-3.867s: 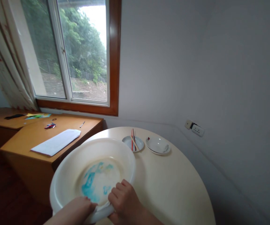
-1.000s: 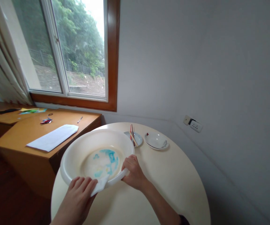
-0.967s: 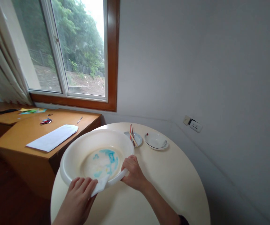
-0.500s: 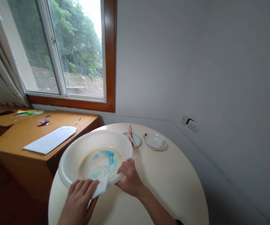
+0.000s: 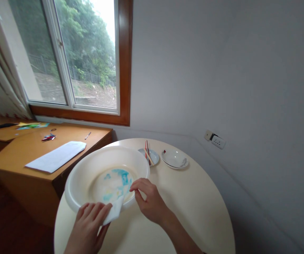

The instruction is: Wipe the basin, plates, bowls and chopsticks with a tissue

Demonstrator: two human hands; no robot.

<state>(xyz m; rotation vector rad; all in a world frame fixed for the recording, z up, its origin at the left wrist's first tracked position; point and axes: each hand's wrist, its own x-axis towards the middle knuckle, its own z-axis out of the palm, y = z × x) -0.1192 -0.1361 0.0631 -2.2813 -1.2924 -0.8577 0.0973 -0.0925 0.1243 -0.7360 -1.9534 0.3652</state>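
A large white plastic basin (image 5: 80,169) with blue patches on its bottom stands on the round cream table (image 5: 191,204). My left hand (image 5: 90,224) is closed at its near rim, fingers over the edge, with a folded white tissue (image 5: 114,212) gripped in it. That tissue sticks out to the right across the rim; whether it is paper or cloth I cannot tell. Over the basin's right front rim is my right hand (image 5: 150,201), fingers bent, thumb apart from them, with nothing visible between.
Beyond the basin, a small plate (image 5: 155,157) carries several brushes or sticks, beside a stack of white dishes (image 5: 174,159). A wooden desk (image 5: 17,162) on the left bears a white paper sheet (image 5: 56,156), a pen (image 5: 87,135) and coloured papers (image 5: 32,125).
My right hand has let go of the basin's rim and risen slightly, its thumb now apart from the fingers. The left hand and the tissue stay in place.
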